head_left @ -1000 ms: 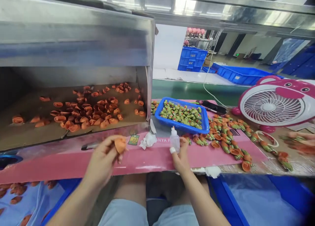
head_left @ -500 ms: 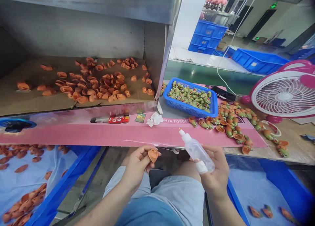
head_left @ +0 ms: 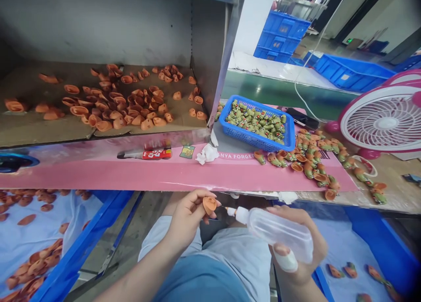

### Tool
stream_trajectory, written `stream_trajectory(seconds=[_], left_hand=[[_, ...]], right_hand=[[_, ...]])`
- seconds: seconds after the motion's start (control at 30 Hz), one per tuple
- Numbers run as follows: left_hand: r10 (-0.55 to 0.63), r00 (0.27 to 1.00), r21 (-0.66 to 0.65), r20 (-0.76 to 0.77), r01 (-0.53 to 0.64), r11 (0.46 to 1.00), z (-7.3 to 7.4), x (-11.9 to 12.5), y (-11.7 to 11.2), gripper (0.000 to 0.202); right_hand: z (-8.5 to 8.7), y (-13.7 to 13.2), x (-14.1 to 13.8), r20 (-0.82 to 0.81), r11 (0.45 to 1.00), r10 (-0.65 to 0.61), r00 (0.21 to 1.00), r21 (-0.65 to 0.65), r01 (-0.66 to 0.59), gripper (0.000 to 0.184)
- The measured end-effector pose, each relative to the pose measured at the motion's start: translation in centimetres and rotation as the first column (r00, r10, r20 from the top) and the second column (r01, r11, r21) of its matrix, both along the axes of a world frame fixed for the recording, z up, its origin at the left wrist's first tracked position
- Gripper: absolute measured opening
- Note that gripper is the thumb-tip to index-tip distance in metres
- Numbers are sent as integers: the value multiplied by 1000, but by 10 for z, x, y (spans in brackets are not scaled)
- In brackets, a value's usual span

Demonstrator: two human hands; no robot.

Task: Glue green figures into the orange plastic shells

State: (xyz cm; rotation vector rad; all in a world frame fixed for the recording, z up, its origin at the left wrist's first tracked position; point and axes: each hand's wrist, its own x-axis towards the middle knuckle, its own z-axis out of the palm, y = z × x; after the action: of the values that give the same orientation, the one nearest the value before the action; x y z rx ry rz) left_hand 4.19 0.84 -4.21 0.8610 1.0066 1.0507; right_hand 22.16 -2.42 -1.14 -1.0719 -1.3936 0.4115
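Note:
Between thumb and fingers, my left hand pinches a small orange cup-like piece, its hollow side partly facing me. My right hand is wrapped round a clear plastic squeeze bottle with a white nozzle. The bottle lies nearly level, and its tip points left, a short gap from the orange piece. A white wrapping covers my right thumb. Both hands are over my lap, just below the edge of the pink-covered table.
Many orange pieces lie in the open booth. A blue basket holds small green pieces, with joined orange-and-green ones beside it. Crumpled tissue lies on the table. A pink-and-white fan stands right. Blue bins flank my legs.
My right hand has tipped the bottle from slanting upward to nearly level, bringing its nozzle close to the orange piece. My left hand has shifted slightly right. The camera view has moved a little.

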Motion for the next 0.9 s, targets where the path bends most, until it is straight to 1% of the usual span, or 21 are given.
stream_trajectory(seconds=[0.1, 0.17, 0.27, 0.43, 0.53, 0.73, 0.9], left_hand=[[-18, 1000, 4, 16, 18, 1000, -2, 0, -1, 11], [-27, 999, 3, 21, 27, 1000, -3, 1, -2, 11], [-41, 999, 9, 19, 41, 999, -3, 1, -4, 11], [-47, 999, 10, -1, 47, 999, -2, 0, -5, 11], [-49, 999, 9, -12, 49, 999, -2, 1, -4, 11], [-49, 998, 10, -29, 49, 999, 0, 2, -4, 10], [-50, 998, 10, -27, 51, 999, 0, 1, -4, 10]], right_hand=[[2, 2, -6, 99, 986, 104, 990, 121, -116, 36], [2, 4, -7, 117, 977, 133, 984, 154, -150, 36], [1, 5, -7, 138, 976, 118, 983, 169, -141, 36], [4, 5, -7, 233, 983, 60, 971, 154, -98, 33], [5, 5, -7, 241, 982, 42, 970, 167, -84, 33], [1, 4, -5, 257, 985, 31, 966, 159, -74, 35], [3, 5, -5, 278, 985, 16, 961, 160, -62, 33]])
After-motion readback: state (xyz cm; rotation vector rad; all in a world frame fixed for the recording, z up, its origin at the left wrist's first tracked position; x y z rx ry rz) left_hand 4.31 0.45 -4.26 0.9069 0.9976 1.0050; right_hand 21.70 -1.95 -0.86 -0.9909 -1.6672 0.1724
